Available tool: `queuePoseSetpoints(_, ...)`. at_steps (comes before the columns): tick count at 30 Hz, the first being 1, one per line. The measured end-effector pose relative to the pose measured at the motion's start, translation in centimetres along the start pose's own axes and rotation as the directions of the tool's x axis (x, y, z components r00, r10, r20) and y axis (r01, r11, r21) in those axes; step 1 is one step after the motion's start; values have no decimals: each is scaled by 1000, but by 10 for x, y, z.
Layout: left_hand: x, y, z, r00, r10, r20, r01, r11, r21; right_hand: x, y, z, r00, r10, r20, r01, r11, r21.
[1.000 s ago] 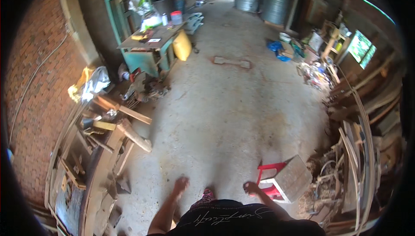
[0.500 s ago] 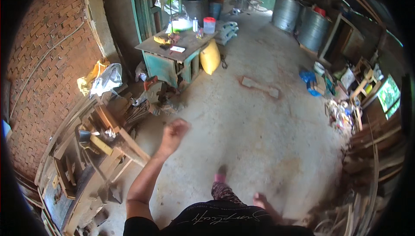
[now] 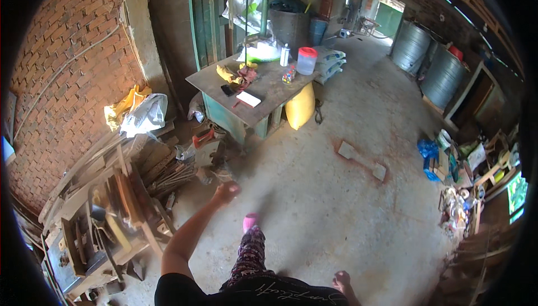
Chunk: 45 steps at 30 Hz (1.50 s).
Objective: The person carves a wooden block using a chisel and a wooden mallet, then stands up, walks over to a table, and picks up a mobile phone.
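Observation:
My left hand (image 3: 227, 192) is held out in front of me above the concrete floor (image 3: 314, 205), its fingers curled in a loose fist with nothing visible in them. Low at my right side hangs my right hand (image 3: 341, 279), also curled, and nothing shows in it. Closest ahead is a wooden table (image 3: 272, 92) with a green base. On its top lie a white flat object (image 3: 248, 99), a dark phone-like object (image 3: 227, 90) and a crumpled yellow and dark red cloth (image 3: 244, 76). Neither hand touches these.
A yellow sack (image 3: 300, 108) leans by the table. Scrap wood (image 3: 126, 199) is heaped at left along the brick wall (image 3: 73, 65). At right are metal drums (image 3: 444, 76), a blue bag (image 3: 428, 150) and piled clutter (image 3: 457, 211). A pale dumbbell-shaped patch (image 3: 361, 160) marks the floor.
I have stepped forward and the view has turned left; the table appears nearer and larger. My left hand sits slightly lower in view, and my right hand shows more clearly.

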State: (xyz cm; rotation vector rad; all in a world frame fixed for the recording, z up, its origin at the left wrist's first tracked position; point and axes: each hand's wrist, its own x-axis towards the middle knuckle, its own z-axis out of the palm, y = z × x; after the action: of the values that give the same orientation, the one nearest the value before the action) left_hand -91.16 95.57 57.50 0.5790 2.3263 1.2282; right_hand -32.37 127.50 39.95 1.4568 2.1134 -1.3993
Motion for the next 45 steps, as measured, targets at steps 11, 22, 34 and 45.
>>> queuePoseSetpoints(11, 403, -10, -124, 885, 55, -462, 18, 988, 152, 130, -250, 75, 879, -33, 475, 146, 968, -203)
queuePoseSetpoints(22, 539, -23, -164, 855, 335, -396, 5, 759, 651, 202, -385, 39, 968, 234, 91, -240, 969, 53)
queuePoseSetpoints(34, 452, 142, -114, 748, 548, -373, -550, 828, 114, 213, -587, 0, 963, -267, -46, 271, 956, 114)
queuePoseSetpoints(45, 380, 328, 125, 693, 499, 521, -503, 852, -147, 252, -681, -118, 649, -683, -336, 730, 683, 21)
